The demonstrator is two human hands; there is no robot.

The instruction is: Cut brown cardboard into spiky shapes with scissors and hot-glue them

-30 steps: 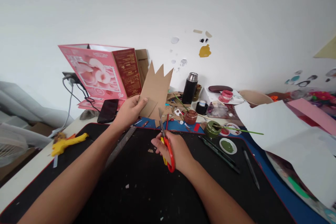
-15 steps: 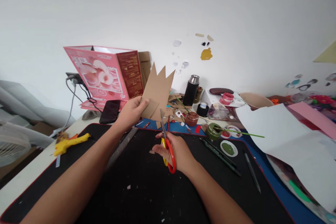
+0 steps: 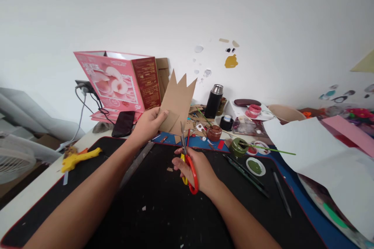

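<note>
My left hand (image 3: pixel 149 124) grips the lower left edge of a brown cardboard piece (image 3: pixel 177 101) with three pointed tips along its top, held upright above the black mat (image 3: pixel 163 210). My right hand (image 3: pixel 194 169) has its fingers through the red and yellow handles of scissors (image 3: pixel 187 161). The blades point up and meet the bottom edge of the cardboard. A small cardboard scrap (image 3: pixel 169 169) lies on the mat just left of my right hand.
A pink box (image 3: pixel 115 81) and a phone (image 3: pixel 123 123) stand behind. A metal ruler (image 3: pixel 136 159), a yellow glue gun (image 3: pixel 77 157), a black flask (image 3: pixel 214 101), paint pots (image 3: pixel 237 146), pens (image 3: pixel 244 169) and white paper (image 3: pixel 318 155) surround the mat.
The view has drifted slightly; both hands keep their hold. The scissors have edged a little to the right along the bottom of the cardboard.
</note>
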